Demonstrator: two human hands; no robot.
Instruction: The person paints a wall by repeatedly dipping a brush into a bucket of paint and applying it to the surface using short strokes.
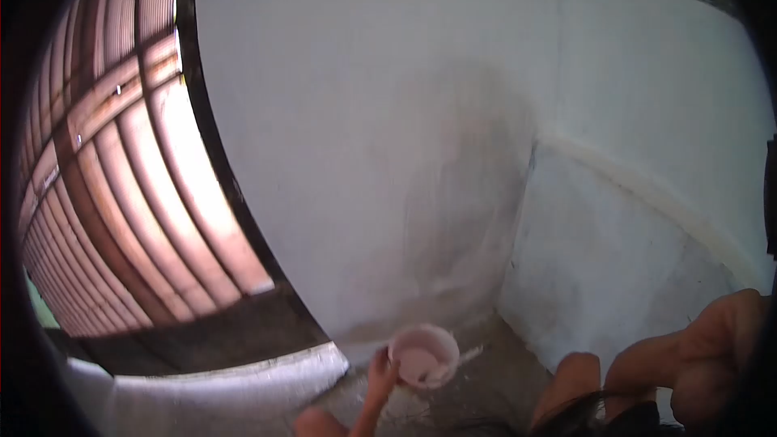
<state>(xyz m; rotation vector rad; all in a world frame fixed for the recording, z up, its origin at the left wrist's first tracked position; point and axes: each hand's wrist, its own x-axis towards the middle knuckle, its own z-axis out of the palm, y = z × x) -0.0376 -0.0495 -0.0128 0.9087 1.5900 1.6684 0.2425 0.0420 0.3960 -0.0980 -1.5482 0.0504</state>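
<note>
My left hand (pixel 382 375) is closed on the near left side of a small pale pinkish tub (pixel 423 350), at the bottom middle of the head view. The tub is tilted so that its opening faces me. Some whitish matter shows low inside it, too blurred to name. My bent right arm (pixel 647 362) comes in at the lower right, by my knee, and is close to the camera. The fingers of my right hand cannot be made out there, nor anything they may hold.
A grey-white wall (pixel 324 113) with a dark smudged patch (pixel 469 178) faces me, meeting another wall (pixel 664 89) at a corner. Corrugated sheeting (pixel 146 194) is at the left. A pale stick-like piece (pixel 471 352) lies on the dark floor (pixel 486 388) beside the tub.
</note>
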